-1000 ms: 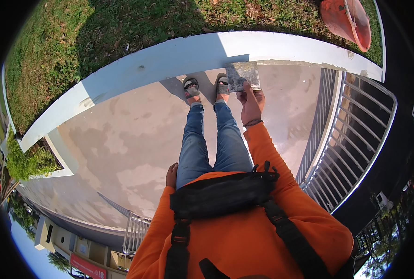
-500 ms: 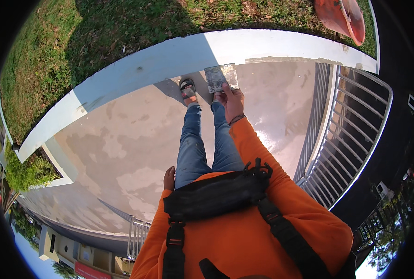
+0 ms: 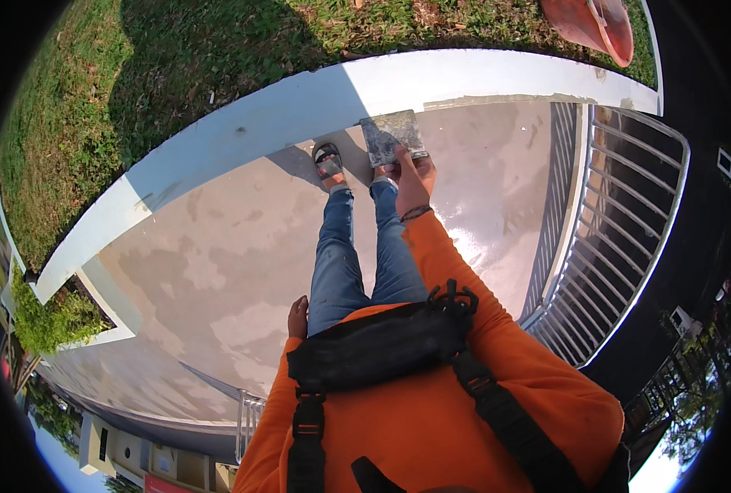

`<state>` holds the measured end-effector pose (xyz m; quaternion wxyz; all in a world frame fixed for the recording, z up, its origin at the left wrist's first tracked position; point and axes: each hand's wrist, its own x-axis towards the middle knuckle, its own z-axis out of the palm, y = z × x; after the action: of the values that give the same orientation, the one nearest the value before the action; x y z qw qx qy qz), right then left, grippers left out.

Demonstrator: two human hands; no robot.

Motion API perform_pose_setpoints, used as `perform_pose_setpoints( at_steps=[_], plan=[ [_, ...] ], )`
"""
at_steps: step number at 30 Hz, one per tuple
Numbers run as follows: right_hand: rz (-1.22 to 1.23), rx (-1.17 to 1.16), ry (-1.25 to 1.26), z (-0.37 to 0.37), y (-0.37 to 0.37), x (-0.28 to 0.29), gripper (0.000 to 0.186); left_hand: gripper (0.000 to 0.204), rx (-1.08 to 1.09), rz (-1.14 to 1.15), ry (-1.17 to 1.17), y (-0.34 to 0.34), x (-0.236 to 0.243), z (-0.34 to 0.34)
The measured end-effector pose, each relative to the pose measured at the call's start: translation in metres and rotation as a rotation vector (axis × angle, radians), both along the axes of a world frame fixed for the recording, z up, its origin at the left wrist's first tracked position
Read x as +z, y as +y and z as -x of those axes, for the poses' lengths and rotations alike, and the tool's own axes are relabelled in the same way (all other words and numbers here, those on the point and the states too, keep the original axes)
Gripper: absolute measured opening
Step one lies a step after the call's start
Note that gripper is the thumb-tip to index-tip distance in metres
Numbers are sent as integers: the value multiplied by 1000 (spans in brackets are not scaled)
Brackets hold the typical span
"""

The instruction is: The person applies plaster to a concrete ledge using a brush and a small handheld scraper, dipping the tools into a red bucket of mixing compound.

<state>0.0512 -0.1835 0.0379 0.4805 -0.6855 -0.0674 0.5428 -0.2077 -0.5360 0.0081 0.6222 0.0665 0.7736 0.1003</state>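
My right hand is closed on the near edge of a flat, square grey plate, blotched with pale smears. The thumb lies on its upper face and the fingers curl below. It is held out ahead of me, over my right foot, which it mostly hides; the white curb shows just beyond. My left hand hangs low beside my left thigh and touches no object that I can see. Its fingers are mostly hidden, so I cannot make out how they are bent.
Pale, patchy concrete floor surrounds my feet. Past the curb lies grass, with a worn orange-red container at the far right. A metal railing stands on my right. A planted bed is at the left.
The plate has tilted slightly in my right hand and its face looks darker. My view has shifted a little, so the curb and container sit slightly higher. The left hand hangs as before.
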Motion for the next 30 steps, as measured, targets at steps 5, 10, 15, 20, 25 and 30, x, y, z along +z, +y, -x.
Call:
perform_pose_setpoints(
  at_steps=[5,10,15,20,25,30],
  plan=[
    [-22,-24,-2,-1,-17,11,18,47,51,1,-24,11,5,-1],
    [-43,8,19,3,4,13,18,47,92,-16,-28,7,2,1],
    [38,28,-5,-4,-12,10,17,47,4,-51,-6,8,4,-3],
    [-88,-7,24,2,0,19,17,48,47,-17,-7,6,8,-5],
    [36,18,-9,2,-3,4,18,47,-45,-18,12,9,7,-8],
    [28,-53,30,-7,-26,18,13,47,63,2,-26,6,5,-7]
  ],
)
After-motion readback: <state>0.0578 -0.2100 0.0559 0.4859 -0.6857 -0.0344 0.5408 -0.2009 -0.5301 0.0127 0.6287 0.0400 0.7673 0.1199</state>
